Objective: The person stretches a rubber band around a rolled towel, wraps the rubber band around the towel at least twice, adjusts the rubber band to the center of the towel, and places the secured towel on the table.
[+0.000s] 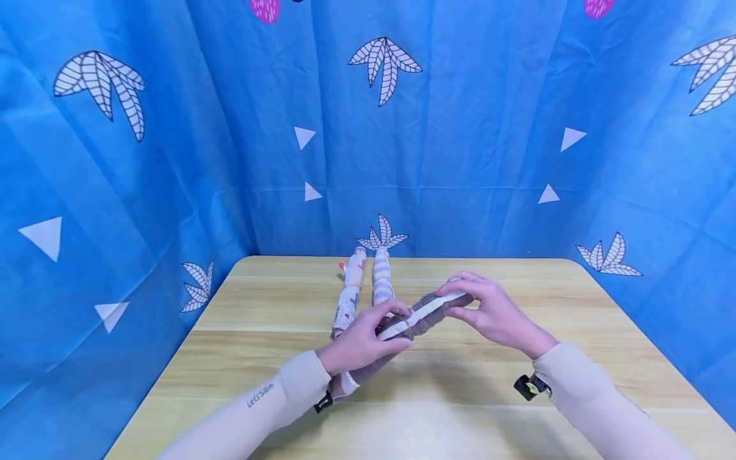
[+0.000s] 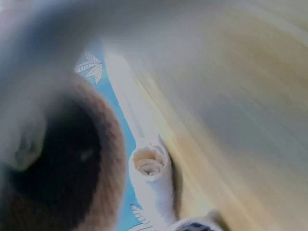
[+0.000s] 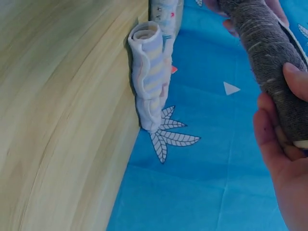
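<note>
A grey-brown towel roll (image 1: 425,314) with a pale lengthwise strip is held up off the table, slanting up to the right. My left hand (image 1: 365,342) grips its left end, thumb and fingers on either side. Around its right end, my right hand (image 1: 489,310) curls its thumb and fingers; the right wrist view shows this grip on the grey towel roll (image 3: 269,53) closely. Below my left wrist lies more brown cloth with a white band (image 1: 347,383); whether it is the same towel is hidden. A blurred brown rim (image 2: 113,159) fills the left wrist view's left side.
Beyond my left hand, two rolled towels lie side by side: one striped lilac and yellow (image 1: 382,278), one white with a red and blue print (image 1: 349,297). The wooden table (image 1: 517,281) ends at blue patterned curtains (image 1: 460,160) behind and at both sides.
</note>
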Available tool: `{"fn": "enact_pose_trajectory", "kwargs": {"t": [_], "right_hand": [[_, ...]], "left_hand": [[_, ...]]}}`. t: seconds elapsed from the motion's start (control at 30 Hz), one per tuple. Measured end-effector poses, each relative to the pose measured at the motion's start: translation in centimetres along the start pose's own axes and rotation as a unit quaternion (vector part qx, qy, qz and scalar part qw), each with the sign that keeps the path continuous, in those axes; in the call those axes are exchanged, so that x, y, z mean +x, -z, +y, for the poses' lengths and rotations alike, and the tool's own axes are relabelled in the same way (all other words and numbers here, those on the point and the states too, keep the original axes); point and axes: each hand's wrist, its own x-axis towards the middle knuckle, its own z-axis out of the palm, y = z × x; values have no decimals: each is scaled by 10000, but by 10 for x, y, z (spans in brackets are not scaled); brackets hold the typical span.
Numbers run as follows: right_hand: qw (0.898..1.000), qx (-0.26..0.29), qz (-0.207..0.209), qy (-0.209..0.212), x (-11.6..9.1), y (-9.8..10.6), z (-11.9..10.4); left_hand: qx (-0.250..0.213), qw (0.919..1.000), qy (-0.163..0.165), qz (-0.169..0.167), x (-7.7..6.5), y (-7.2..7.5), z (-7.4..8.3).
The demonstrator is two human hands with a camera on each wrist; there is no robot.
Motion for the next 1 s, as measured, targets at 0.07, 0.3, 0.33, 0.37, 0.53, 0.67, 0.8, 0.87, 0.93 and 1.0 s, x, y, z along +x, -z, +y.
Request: {"fn": "enact_pose_trajectory", "kwargs": {"t": [0.07, 0.3, 0.33, 0.37, 0.53, 0.67, 0.8, 0.87, 0.93, 1.0], "right_hand": [[9999, -14, 128, -14, 0, -1, 0], [9990, -92, 415, -115, 0, -4, 2], [9989, -111, 445, -127, 1, -5, 2], [9987, -137, 474, -132, 1, -5, 1], [9983, -271, 503, -117, 3, -7, -1], [9984, -292, 463, -164, 3, -9, -2], [9982, -200, 422, -374, 3, -8, -2], [9975, -120, 428, -556, 2, -6, -2], [9962, -33, 394, -776, 1, -4, -1], [9945, 50, 356, -982, -1, -2, 0]], "left_hand": [[551, 9981, -273, 88, -1, -2, 1], [1923, 9733, -1189, 399, -5, -4, -2], [2064, 9686, -1320, 420, -5, -4, -3], [2187, 9641, -1443, 440, -5, -3, -3], [2679, 9454, -1795, 467, -1, -1, -4], [2677, 9505, -1522, 410, 1, -2, -4], [2172, 9704, -926, 517, -1, -1, -4], [1872, 9779, -685, 624, -3, 1, -5], [1649, 9824, -545, 692, -4, 1, -6], [1450, 9864, -360, 679, -3, 1, -7]]}}
